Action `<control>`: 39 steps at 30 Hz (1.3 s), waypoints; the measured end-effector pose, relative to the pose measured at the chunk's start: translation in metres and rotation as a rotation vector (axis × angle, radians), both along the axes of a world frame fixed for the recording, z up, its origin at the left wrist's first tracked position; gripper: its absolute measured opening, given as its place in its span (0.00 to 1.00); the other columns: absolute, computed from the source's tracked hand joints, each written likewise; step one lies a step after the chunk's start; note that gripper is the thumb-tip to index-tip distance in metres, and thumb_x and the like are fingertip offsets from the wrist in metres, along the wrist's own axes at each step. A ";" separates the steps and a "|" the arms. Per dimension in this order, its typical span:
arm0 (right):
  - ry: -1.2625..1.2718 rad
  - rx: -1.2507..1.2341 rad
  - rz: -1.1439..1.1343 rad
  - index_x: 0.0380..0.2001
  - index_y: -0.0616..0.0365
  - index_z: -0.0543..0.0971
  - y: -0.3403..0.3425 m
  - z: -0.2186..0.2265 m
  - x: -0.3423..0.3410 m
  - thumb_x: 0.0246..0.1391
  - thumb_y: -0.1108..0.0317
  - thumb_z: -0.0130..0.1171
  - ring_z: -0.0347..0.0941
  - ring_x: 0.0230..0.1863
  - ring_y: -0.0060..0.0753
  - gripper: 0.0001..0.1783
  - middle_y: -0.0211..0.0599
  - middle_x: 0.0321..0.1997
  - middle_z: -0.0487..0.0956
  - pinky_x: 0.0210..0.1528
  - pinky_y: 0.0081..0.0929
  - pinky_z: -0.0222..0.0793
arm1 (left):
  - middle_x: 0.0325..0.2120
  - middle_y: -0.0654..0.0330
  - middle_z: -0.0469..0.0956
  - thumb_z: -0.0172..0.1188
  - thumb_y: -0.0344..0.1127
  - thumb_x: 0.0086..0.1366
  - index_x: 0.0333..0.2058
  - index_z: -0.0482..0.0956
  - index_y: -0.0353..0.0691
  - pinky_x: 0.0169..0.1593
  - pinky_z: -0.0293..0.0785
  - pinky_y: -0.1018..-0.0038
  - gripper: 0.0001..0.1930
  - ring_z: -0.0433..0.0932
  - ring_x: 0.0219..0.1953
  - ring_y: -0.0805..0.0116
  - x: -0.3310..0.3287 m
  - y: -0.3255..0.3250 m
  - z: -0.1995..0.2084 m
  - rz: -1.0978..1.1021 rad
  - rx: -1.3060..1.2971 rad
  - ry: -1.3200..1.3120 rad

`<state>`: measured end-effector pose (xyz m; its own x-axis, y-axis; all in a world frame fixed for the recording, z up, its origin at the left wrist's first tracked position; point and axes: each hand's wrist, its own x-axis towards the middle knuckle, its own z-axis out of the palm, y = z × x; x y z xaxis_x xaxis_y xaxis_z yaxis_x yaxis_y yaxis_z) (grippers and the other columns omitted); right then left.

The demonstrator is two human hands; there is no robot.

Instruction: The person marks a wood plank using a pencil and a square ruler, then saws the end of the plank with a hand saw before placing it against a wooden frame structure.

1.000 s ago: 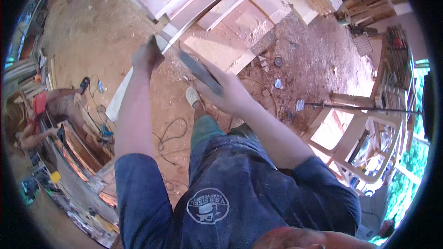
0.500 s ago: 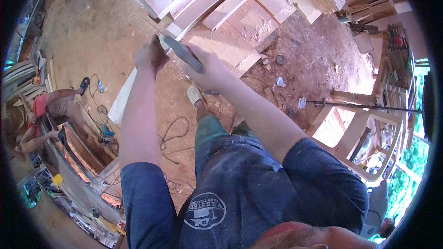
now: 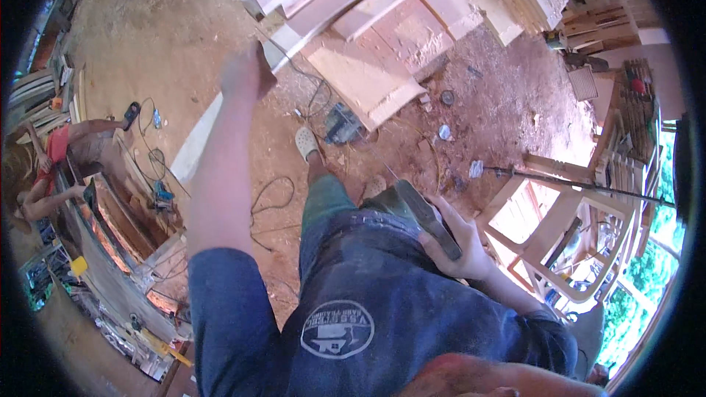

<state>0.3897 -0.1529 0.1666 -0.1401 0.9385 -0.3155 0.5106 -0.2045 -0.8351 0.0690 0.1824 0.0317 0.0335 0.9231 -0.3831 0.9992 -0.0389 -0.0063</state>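
Note:
My right hand (image 3: 467,239) is closed around a long, dark grey block-shaped tool (image 3: 426,217), held in front of my waist on the right. A thin straight line runs forward from the tool's far end; I cannot make out its kind. My left hand (image 3: 246,73) is stretched ahead, somewhat blurred, with fingers curled in shadow. It lies over a long pale board (image 3: 197,140) that shows on both sides of it. Whether the fingers grip the board or something else is hidden.
Wide planks (image 3: 397,44) are stacked ahead to the right. A corded power tool (image 3: 343,123) lies on the floor by my foot, among loose cables (image 3: 273,195). A wooden frame (image 3: 562,239) stands at right. Another person (image 3: 62,151) works at far left beside a wooden piece.
My right hand has drawn back toward my waist and right with the grey tool, away from my left hand. The left hand has shifted slightly forward. The floor power tool now shows.

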 end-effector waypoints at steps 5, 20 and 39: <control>0.107 0.209 0.032 0.66 0.56 0.71 0.183 -0.084 -0.093 0.62 0.61 0.62 0.83 0.45 0.67 0.31 0.62 0.41 0.84 0.49 0.49 0.79 | 0.46 0.41 0.85 0.67 0.37 0.59 0.58 0.71 0.44 0.51 0.82 0.47 0.28 0.85 0.50 0.38 -0.007 0.007 -0.014 0.021 -0.001 -0.111; 0.084 0.202 0.023 0.69 0.60 0.68 0.120 -0.058 -0.070 0.63 0.61 0.65 0.85 0.44 0.58 0.34 0.59 0.43 0.84 0.47 0.43 0.78 | 0.48 0.41 0.85 0.61 0.33 0.62 0.58 0.71 0.45 0.53 0.82 0.47 0.24 0.84 0.52 0.40 -0.020 0.012 -0.025 0.062 -0.007 -0.115; 0.089 0.166 0.003 0.67 0.57 0.72 0.221 -0.075 -0.115 0.63 0.59 0.64 0.84 0.43 0.57 0.32 0.59 0.42 0.84 0.49 0.46 0.78 | 0.51 0.41 0.84 0.63 0.36 0.63 0.63 0.68 0.46 0.53 0.82 0.46 0.29 0.84 0.54 0.39 -0.009 0.016 -0.016 0.008 -0.003 -0.163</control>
<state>0.2751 0.0681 0.0918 -0.1634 0.9762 -0.1424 0.4332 -0.0587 -0.8994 0.0598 0.1988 0.0152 0.0878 0.9225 -0.3759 0.9873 -0.0304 0.1560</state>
